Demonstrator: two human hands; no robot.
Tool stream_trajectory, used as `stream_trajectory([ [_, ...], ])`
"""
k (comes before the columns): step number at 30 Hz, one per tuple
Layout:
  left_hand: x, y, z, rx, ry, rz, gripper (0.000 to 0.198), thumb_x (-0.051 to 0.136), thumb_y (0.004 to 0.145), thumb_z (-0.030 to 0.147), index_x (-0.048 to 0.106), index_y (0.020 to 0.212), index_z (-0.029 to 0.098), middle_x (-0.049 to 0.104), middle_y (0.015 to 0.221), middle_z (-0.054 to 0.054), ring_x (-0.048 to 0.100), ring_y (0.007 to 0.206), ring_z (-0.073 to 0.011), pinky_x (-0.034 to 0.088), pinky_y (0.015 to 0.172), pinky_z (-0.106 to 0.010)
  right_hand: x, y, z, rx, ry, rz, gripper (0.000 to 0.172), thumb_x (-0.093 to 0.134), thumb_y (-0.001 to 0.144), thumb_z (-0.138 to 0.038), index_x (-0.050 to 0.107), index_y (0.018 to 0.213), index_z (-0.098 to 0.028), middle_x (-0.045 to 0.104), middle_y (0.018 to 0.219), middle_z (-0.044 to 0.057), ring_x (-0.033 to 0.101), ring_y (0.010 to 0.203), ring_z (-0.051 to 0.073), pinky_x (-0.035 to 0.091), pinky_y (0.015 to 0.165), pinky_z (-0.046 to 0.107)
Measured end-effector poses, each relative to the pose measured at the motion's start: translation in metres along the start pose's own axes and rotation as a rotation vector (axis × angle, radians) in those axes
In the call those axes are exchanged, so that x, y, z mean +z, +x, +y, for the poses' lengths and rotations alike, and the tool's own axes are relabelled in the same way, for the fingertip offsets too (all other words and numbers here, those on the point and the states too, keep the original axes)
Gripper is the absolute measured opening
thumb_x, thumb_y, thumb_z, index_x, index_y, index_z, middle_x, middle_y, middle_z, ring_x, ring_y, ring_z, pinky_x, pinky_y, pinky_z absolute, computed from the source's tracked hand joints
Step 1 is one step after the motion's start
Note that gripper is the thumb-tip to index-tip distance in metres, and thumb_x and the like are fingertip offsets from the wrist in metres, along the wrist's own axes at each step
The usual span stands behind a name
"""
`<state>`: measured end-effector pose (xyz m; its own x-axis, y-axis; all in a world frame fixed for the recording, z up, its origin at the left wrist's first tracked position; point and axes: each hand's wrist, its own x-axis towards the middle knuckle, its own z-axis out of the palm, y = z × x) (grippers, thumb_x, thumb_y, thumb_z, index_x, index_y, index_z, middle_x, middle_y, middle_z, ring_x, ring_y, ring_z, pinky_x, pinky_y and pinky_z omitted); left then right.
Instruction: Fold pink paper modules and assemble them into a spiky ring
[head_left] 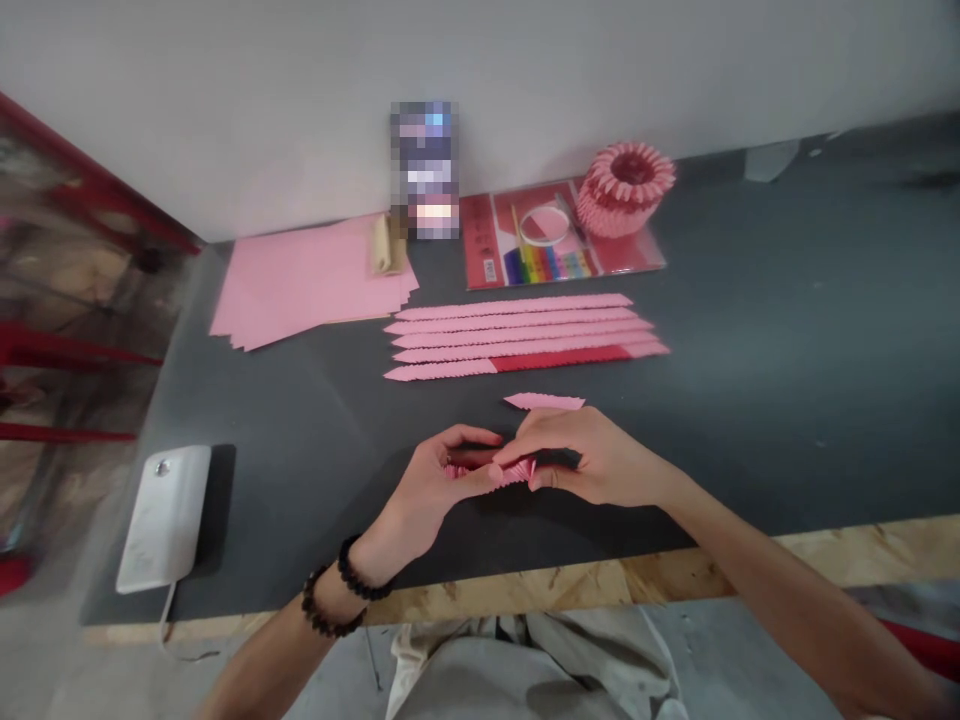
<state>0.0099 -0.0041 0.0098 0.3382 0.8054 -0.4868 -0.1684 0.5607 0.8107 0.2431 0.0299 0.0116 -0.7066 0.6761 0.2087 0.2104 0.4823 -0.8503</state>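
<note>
Close to the table's front edge, a strip of folded pink paper pieces (pixel 517 473) is held between my two hands. My left hand (pixel 439 475) wraps around its left part, thumb along the near side. At its right end, the fingers and thumb of my right hand (pixel 581 455) pinch the strip. Just beyond my right hand lies a short pink folded strip (pixel 546 401). Farther back, several long pink strips (pixel 517 327) lie side by side, the nearest one with a red middle section (pixel 562 357). My fingers hide part of the held strip.
A round pink and red folded-paper vase (pixel 628 190) stands on a red packet (pixel 487 240) by the wall. Left of it are a phone (pixel 425 170) with blurred screen, pink paper sheets (pixel 300 275) and a tan object (pixel 386 245). A white power bank (pixel 165 518) with cable lies at left.
</note>
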Motion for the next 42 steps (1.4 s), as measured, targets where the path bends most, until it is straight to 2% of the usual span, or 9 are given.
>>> stream_trajectory([
  [6, -0.006, 0.004, -0.004, 0.305, 0.404, 0.026, 0.031, 0.078, 0.088, 0.036, 0.072, 0.116, 0.023, 0.077, 0.121, -0.012, 0.072, 0.115, -0.0281, 0.054, 0.102, -0.039, 0.018, -0.002, 0.004, -0.040, -0.232, 0.239, 0.033, 0.059, 0.090, -0.007, 0.074, 0.113, -0.025, 0.079, 0.106, 0.002, 0.075, 0.096, 0.016, 0.060, 0.098, 0.037],
  [10, -0.016, 0.006, -0.013, 0.547, 0.866, 0.043, 0.047, 0.075, 0.088, 0.044, 0.066, 0.131, 0.026, 0.064, 0.146, -0.012, 0.046, 0.146, -0.0342, 0.035, 0.121, -0.051, 0.027, -0.003, 0.014, -0.012, -0.280, 0.207, 0.031, 0.062, 0.088, -0.008, 0.076, 0.110, -0.026, 0.079, 0.105, 0.001, 0.075, 0.096, 0.017, 0.061, 0.094, 0.034],
  [12, -0.021, 0.004, -0.017, 0.657, 1.095, 0.141, 0.062, 0.073, 0.085, 0.058, 0.062, 0.135, 0.022, 0.060, 0.146, -0.017, 0.045, 0.143, -0.0384, 0.033, 0.120, -0.057, 0.029, -0.003, 0.016, -0.030, -0.326, 0.211, 0.028, 0.063, 0.088, -0.009, 0.077, 0.107, -0.025, 0.079, 0.104, 0.002, 0.075, 0.095, 0.018, 0.060, 0.096, 0.036],
  [16, -0.027, -0.009, -0.024, 0.781, 1.278, 0.299, 0.075, 0.065, 0.084, 0.071, 0.057, 0.133, 0.015, 0.063, 0.125, -0.021, 0.059, 0.114, -0.0368, 0.049, 0.100, -0.055, 0.034, -0.003, 0.017, -0.100, -0.462, 0.241, 0.013, 0.070, 0.092, -0.019, 0.077, 0.102, -0.022, 0.079, 0.097, 0.003, 0.073, 0.088, 0.019, 0.062, 0.086, 0.036],
  [19, -0.028, -0.018, -0.031, 0.770, 1.313, 0.329, 0.036, 0.068, 0.095, 0.040, 0.064, 0.127, 0.023, 0.071, 0.114, -0.013, 0.065, 0.103, -0.0302, 0.053, 0.092, -0.044, 0.038, -0.004, 0.018, -0.141, -0.528, 0.273, 0.011, 0.071, 0.095, -0.024, 0.077, 0.103, -0.023, 0.080, 0.094, 0.002, 0.073, 0.083, 0.018, 0.062, 0.079, 0.032],
  [22, -0.028, -0.024, -0.039, 0.748, 1.255, 0.363, 0.032, 0.068, 0.094, 0.022, 0.072, 0.125, 0.032, 0.078, 0.111, -0.008, 0.069, 0.097, -0.0278, 0.052, 0.093, -0.041, 0.041, -0.004, 0.018, -0.163, -0.600, 0.292, 0.015, 0.067, 0.097, -0.019, 0.076, 0.110, -0.022, 0.080, 0.094, 0.001, 0.072, 0.083, 0.017, 0.061, 0.079, 0.031],
  [29, -0.020, -0.021, -0.038, 0.618, 0.925, 0.384, 0.015, 0.076, 0.088, 0.026, 0.083, 0.100, 0.033, 0.082, 0.100, -0.007, 0.070, 0.090, -0.0295, 0.053, 0.092, -0.043, 0.051, -0.003, 0.015, -0.165, -0.660, 0.324, 0.016, 0.063, 0.098, -0.014, 0.077, 0.104, -0.020, 0.078, 0.088, 0.003, 0.070, 0.081, 0.017, 0.061, 0.076, 0.031],
  [37, -0.014, -0.012, -0.031, 0.768, 1.317, 0.343, 0.029, 0.065, 0.094, 0.024, 0.077, 0.120, 0.031, 0.079, 0.093, -0.009, 0.068, 0.081, -0.0257, 0.054, 0.076, -0.037, 0.054, -0.002, 0.016, -0.180, -0.735, 0.326, 0.020, 0.061, 0.099, -0.015, 0.074, 0.113, -0.018, 0.076, 0.087, 0.005, 0.069, 0.081, 0.019, 0.061, 0.077, 0.033],
  [42, -0.011, -0.004, -0.031, 0.792, 1.413, 0.352, 0.025, 0.056, 0.098, 0.016, 0.079, 0.106, 0.025, 0.072, 0.081, -0.008, 0.065, 0.074, -0.0233, 0.052, 0.071, -0.036, 0.053, -0.001, 0.015, -0.156, -0.756, 0.252, 0.018, 0.059, 0.099, -0.014, 0.074, 0.110, -0.016, 0.076, 0.093, 0.006, 0.069, 0.090, 0.021, 0.062, 0.084, 0.034],
])
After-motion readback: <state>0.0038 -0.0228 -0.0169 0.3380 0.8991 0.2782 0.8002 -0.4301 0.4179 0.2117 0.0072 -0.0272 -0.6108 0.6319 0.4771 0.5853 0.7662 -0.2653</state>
